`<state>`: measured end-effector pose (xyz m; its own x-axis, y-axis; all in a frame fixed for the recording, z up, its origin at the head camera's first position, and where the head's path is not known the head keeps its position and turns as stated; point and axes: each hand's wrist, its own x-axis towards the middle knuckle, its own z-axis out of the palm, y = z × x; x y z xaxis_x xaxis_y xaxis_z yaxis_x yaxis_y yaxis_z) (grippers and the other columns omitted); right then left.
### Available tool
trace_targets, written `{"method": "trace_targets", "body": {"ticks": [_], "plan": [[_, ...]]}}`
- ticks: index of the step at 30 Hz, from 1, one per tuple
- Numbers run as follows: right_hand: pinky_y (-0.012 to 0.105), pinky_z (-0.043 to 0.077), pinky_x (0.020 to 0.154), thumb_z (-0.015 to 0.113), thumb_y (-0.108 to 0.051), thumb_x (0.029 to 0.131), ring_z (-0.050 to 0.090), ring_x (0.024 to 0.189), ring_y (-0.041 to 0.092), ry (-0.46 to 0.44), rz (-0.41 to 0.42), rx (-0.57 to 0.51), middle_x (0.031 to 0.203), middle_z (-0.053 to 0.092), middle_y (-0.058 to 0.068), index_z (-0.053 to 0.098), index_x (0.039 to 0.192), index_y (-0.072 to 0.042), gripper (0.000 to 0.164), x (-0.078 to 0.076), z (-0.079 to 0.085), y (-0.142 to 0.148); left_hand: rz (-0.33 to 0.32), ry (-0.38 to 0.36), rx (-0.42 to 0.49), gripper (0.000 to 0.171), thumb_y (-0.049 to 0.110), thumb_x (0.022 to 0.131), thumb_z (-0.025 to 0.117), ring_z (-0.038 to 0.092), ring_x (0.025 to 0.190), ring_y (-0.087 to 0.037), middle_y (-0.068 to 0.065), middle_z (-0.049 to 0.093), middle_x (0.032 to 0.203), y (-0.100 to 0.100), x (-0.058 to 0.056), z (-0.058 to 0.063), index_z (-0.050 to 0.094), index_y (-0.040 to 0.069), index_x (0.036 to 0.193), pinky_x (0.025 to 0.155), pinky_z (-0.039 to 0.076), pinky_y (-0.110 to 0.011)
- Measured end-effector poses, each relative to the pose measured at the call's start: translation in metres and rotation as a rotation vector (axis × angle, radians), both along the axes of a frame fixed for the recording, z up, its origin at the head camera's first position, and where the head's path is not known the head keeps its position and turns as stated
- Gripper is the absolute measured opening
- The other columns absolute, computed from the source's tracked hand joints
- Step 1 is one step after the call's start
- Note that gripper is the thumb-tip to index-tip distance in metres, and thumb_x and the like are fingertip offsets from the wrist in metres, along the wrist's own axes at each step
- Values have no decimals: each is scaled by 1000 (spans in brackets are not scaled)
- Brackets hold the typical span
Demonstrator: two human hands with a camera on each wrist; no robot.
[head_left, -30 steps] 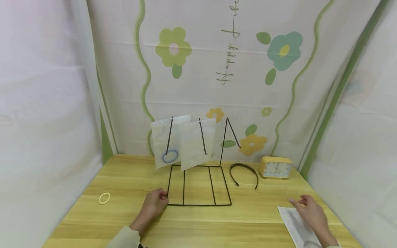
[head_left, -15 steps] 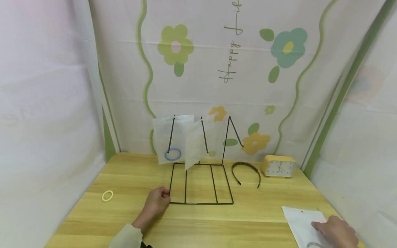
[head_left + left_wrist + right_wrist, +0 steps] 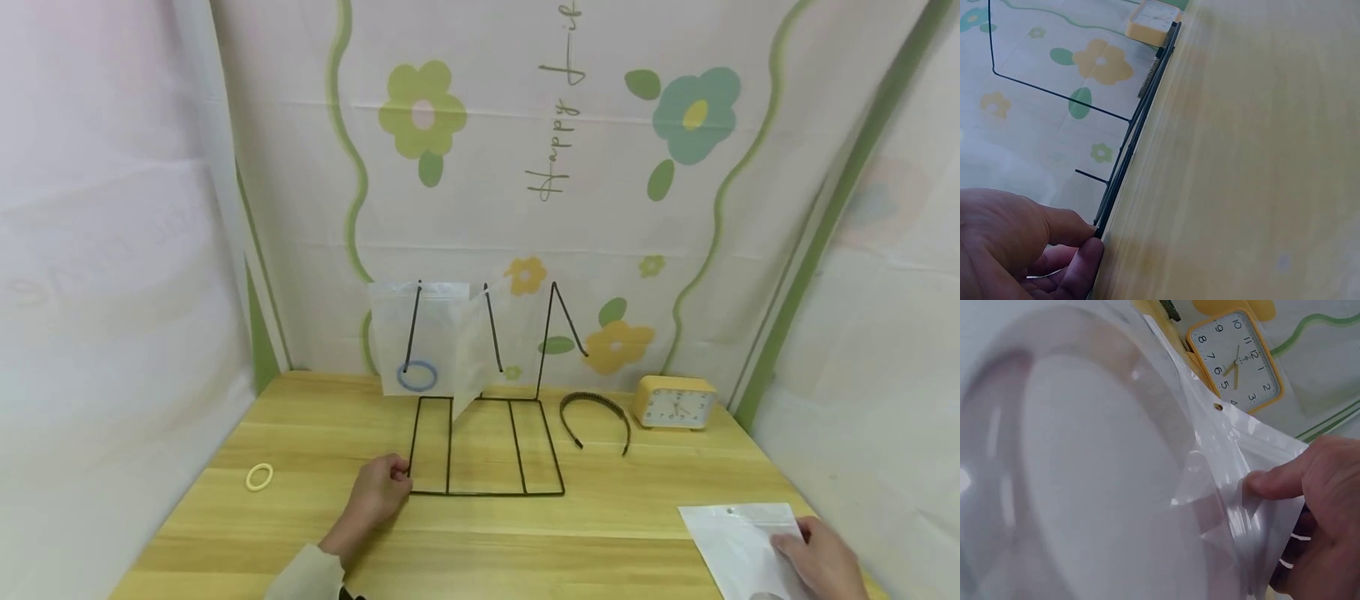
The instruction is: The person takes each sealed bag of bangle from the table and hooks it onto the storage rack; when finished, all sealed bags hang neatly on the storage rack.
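In the head view my left hand [image 3: 377, 492] pinches the front left corner of a black wire rack [image 3: 495, 495] that stands on the table. The left wrist view has the thumb and a finger at the bar's end. My right hand [image 3: 823, 560] grips the top right edge of a white zip bag [image 3: 738, 537], thumb on its face. Seen close in the right wrist view, a pale pinkish ring [image 3: 1100, 337] lies inside the bag. From the rack's left hook hangs a clear bag [image 3: 433, 321] with a blue ring [image 3: 417, 388]. Another bag [image 3: 474, 346] hangs turned sideways on the middle hook.
A yellow ring [image 3: 259, 477] lies on the table [image 3: 525, 550] at the left. Right of the rack are a dark headband [image 3: 592, 396] and a yellow-framed alarm clock [image 3: 675, 404]. A flowered curtain [image 3: 480, 208] stands behind and at both sides.
My right hand has moved from above the white bag to its right edge and taken hold of it. The bag on the middle hook has swung sideways. My left hand stays at the rack.
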<state>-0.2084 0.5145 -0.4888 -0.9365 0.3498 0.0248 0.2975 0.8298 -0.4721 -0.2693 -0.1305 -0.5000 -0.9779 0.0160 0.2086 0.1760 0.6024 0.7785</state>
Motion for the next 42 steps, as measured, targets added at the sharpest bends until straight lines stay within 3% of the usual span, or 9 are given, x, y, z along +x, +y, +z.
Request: {"method": "trace_targets", "body": {"ticks": [3, 9, 12, 16, 21, 25, 28, 35, 42], "plan": [[50, 46, 75, 64, -17, 87, 58, 91, 44, 27, 48, 16, 105, 57, 36, 47, 116, 20, 50, 1, 0, 3, 6, -18, 7, 24, -2, 79, 69, 55, 70, -13, -3, 61, 79, -1, 0, 1, 67, -7, 103, 61, 49, -24], [62, 40, 88, 50, -28, 100, 44, 114, 58, 34, 9, -17, 127, 46, 41, 41, 130, 17, 54, 5, 6, 2, -7, -23, 12, 24, -2, 79, 69, 55, 70, -13, -3, 61, 79, 1, 0, -1, 67, -7, 103, 61, 49, -23], [61, 41, 87, 45, -32, 103, 43, 115, 60, 106, -5, 0, 126, 48, 41, 46, 128, 17, 55, 7, 10, -2, -6, -24, 8, 24, -2, 79, 70, 55, 71, -13, -2, 61, 79, 1, 0, -1, 67, -7, 103, 60, 48, -24], [50, 46, 76, 53, -26, 100, 53, 105, 57, 257, -24, 66, 115, 58, 38, 58, 116, 15, 45, 11, 18, -9, -5, -31, 4, 24, -2, 80, 69, 55, 71, -13, -2, 60, 79, 1, 0, -1, 67, -7, 103, 60, 47, -24], [50, 47, 75, 52, -33, 100, 53, 106, 55, 260, -39, 10, 119, 56, 38, 57, 119, 16, 53, 13, 37, -18, -4, -41, 10, 25, -1, 79, 69, 55, 71, -13, -2, 60, 79, 1, 1, -1, 67, -6, 104, 61, 47, -24], [31, 48, 66, 52, -39, 99, 64, 81, 16, 208, 7, -25, 112, 65, 29, 55, 126, 14, 59, 15, 51, -26, 2, -28, 5, 25, -2, 78, 70, 55, 71, -13, -2, 61, 79, 0, 1, 0, 68, -6, 103, 61, 48, -24], [19, 42, 59, 51, -42, 100, 44, 73, -13, 177, 46, -63, 112, 66, 23, 54, 129, 12, 61, 16, 59, -31, 2, -25, 3, 24, -1, 79, 70, 55, 71, -13, -1, 61, 78, 0, 1, 0, 68, -6, 102, 61, 48, -24], [21, 47, 60, 48, -41, 101, 47, 76, -13, 219, 103, -134, 91, 60, -21, 56, 127, 10, 58, 22, 70, -45, 0, -39, 4, 24, -1, 79, 70, 54, 72, -13, -2, 60, 79, 0, 0, -1, 68, -6, 103, 62, 47, -25], [21, 51, 58, 55, -33, 100, 56, 74, -7, 359, 116, -263, 85, 62, -27, 71, 108, -6, 32, 31, 80, -60, 3, -39, 2, 24, -1, 79, 70, 54, 71, -13, -2, 60, 78, -1, -1, -1, 68, -6, 103, 61, 47, -25]]}}
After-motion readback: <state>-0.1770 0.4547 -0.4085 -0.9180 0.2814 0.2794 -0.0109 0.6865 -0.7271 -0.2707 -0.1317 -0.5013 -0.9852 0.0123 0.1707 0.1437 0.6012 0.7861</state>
